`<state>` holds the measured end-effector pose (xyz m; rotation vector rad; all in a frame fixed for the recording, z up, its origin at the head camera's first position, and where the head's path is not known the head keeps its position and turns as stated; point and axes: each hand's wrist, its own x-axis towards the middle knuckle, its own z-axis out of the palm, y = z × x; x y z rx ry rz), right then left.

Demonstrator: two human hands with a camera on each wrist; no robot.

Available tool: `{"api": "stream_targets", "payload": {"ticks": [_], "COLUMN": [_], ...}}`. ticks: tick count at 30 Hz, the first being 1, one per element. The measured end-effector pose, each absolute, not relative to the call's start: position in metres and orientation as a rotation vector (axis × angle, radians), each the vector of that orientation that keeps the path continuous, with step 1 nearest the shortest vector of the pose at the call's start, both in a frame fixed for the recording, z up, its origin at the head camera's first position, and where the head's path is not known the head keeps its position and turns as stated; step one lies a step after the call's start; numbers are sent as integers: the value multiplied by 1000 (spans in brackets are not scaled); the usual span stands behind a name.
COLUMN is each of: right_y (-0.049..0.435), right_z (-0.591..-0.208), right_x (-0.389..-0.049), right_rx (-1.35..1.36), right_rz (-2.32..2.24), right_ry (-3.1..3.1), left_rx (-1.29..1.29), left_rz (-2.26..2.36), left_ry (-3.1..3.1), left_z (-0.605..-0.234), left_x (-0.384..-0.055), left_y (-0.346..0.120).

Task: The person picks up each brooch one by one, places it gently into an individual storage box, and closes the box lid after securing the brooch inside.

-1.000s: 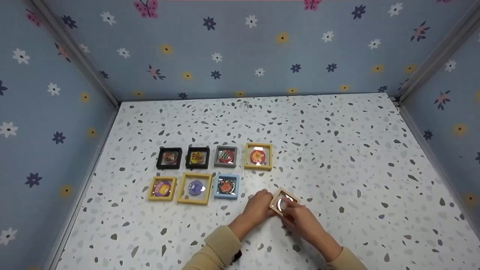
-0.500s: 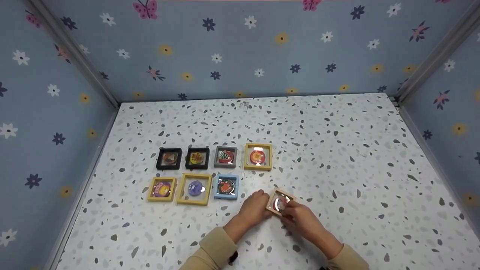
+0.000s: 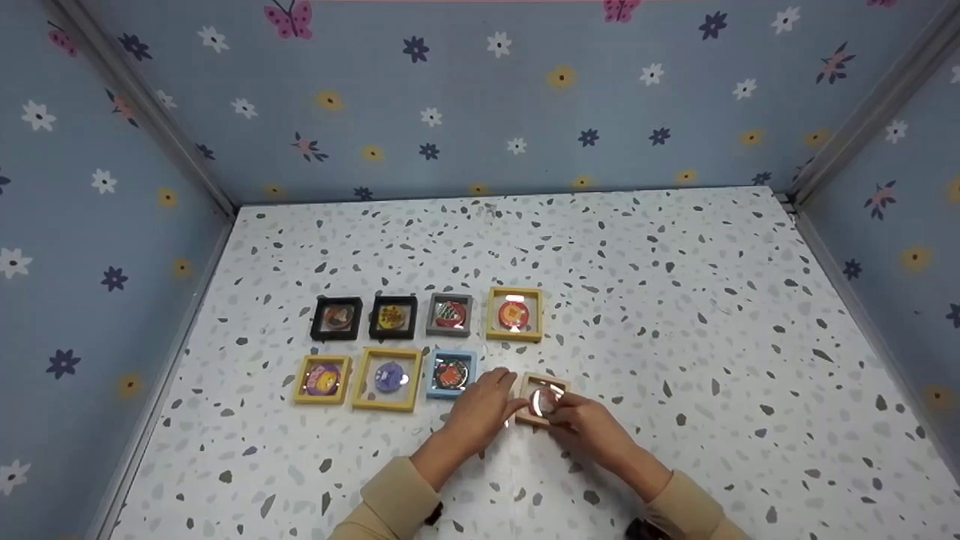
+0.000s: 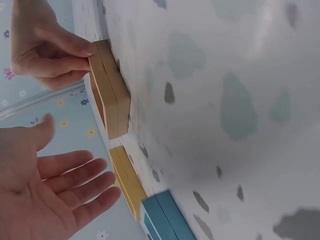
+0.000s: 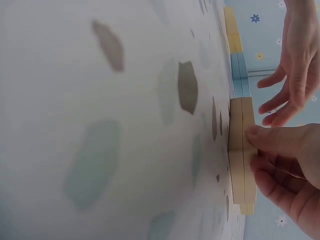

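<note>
A small beige square display frame (image 3: 529,421) with a clear window and a round piece inside lies on the speckled tabletop. My right hand (image 3: 596,431) pinches its near right corner between thumb and fingers; the right wrist view shows the thumb (image 5: 280,140) against the frame's side. Glare and fingers partly hide the round piece. Just left of the frame is my left hand (image 3: 474,416), its fingers extended and spread; in the left wrist view this hand (image 4: 55,190) holds nothing. A light blue frame (image 3: 451,393) lies beyond the left hand, close to its fingers.
Farther left lie a large yellow frame (image 3: 384,406) and a small yellow frame (image 3: 322,400). Behind them stretches a row: two black frames, one a black frame (image 3: 393,335), a grey frame (image 3: 448,332) and a yellow frame (image 3: 514,337). Flower-patterned panels (image 3: 480,97) enclose the table.
The beige frame has slid left and turned straighter, in line with the blue one. My left hand has let go of it and moved left, while my right hand followed with the frame.
</note>
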<state>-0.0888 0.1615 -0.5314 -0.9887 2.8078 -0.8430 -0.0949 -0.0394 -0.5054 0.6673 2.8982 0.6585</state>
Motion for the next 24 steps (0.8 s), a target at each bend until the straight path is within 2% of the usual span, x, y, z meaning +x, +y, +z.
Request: {"api": "stream_targets", "payload": {"ticks": [14, 24], "right_y": [153, 143], "right_z": [-534, -532], "right_x": [-104, -115], "right_rx": [-1102, -1188], "right_rz": [-923, -867], "right_ry": [2745, 2757], "left_rx": [557, 335], "left_rz": [630, 626], "left_ry": [3135, 3189], "left_z": [-509, -505], "left_x": [-109, -123], "left_y": [-75, -100]}}
